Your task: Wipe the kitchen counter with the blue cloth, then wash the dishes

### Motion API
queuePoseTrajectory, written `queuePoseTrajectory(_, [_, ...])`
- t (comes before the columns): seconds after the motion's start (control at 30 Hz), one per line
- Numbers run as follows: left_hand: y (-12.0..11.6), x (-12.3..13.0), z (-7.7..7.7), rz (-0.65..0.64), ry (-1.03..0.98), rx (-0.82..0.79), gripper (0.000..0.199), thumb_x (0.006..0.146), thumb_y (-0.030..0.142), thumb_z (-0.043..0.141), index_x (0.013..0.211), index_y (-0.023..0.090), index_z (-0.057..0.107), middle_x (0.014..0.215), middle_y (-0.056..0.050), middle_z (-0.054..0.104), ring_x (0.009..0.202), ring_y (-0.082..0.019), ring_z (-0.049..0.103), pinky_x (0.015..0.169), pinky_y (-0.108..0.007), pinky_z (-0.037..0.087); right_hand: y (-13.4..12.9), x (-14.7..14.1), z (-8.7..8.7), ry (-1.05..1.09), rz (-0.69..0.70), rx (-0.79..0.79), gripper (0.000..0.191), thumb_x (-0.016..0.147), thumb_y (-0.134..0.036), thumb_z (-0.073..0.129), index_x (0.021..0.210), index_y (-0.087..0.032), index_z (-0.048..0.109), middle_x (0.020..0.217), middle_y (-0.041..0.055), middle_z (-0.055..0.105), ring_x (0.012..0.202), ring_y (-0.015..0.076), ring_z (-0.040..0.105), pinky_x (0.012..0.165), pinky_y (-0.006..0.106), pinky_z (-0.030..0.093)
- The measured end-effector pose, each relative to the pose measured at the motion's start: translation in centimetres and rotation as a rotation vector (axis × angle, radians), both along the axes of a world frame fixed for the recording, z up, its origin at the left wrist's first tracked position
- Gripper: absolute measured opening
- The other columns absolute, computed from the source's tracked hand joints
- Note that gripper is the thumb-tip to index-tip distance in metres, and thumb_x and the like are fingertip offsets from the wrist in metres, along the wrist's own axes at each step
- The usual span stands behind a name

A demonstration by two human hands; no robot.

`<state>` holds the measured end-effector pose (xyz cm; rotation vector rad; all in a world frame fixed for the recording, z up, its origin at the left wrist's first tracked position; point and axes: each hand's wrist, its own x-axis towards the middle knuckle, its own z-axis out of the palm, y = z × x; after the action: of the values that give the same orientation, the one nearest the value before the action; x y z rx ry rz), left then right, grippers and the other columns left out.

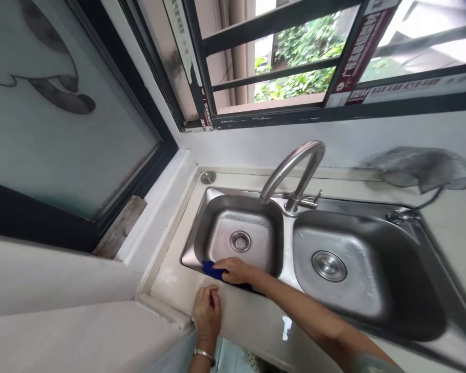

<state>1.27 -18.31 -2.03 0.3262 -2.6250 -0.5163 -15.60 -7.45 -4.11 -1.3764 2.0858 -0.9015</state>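
Observation:
A blue cloth (213, 270) lies over the front rim of the left basin in the steel double sink (288, 248). My right hand (235, 270) is closed around the cloth, pressing it at that rim. My left hand (207, 311) rests at the counter's front edge, just left of the cloth, its fingers curled with nothing seen in them. Behind the basins stands a curved steel faucet (295, 160), its spout over the left basin.
A round metal cap (208, 177) sits on the counter's back left corner. A crumpled plastic bag (423, 166) lies behind the right basin. Barred windows (272, 119) rise behind the counter, and a wooden piece (120, 228) lies on the left ledge.

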Motion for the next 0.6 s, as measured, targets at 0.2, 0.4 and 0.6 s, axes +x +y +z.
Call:
queuePoseTrajectory(0.2, [-0.2,-0.1,-0.3,-0.003,-0.006,-0.001,0.023,0.096,0.021,0.042,0.093,0.019,0.065,0.080,-0.003,0.066,0.077,-0.018,0.061,0.074,-0.030,0.049,10.7,-1.7,2.2,0.103,0.004,0.322,0.034,0.069,-0.015,0.060,0.097,-0.027,0.077,0.098,0.0020,0.077,0.092,0.0228,0.071,0.079,0.028,0.051])
queuePoseTrajectory(0.4, [-0.4,-0.3,-0.5,-0.024,-0.008,-0.019,0.024,0.096,0.023,0.042,0.094,0.019,0.065,0.081,-0.003,0.066,0.079,-0.018,0.061,0.076,-0.030,0.049,14.8,-5.4,6.2,0.265,-0.461,0.264,0.043,0.081,-0.016,0.049,0.119,-0.022,0.068,0.121,0.0073,0.071,0.105,0.0229,0.067,0.090,0.032,0.051])
queuePoseTrajectory(0.6, [-0.4,-0.2,-0.8,-0.013,-0.011,-0.010,0.023,0.096,0.023,0.043,0.095,0.019,0.066,0.082,-0.003,0.066,0.079,-0.018,0.060,0.076,-0.030,0.048,20.6,-0.5,6.2,0.402,-0.525,-0.118,0.041,0.086,-0.013,0.042,0.121,-0.016,0.062,0.116,0.0097,0.070,0.102,0.0204,0.067,0.089,0.033,0.053])
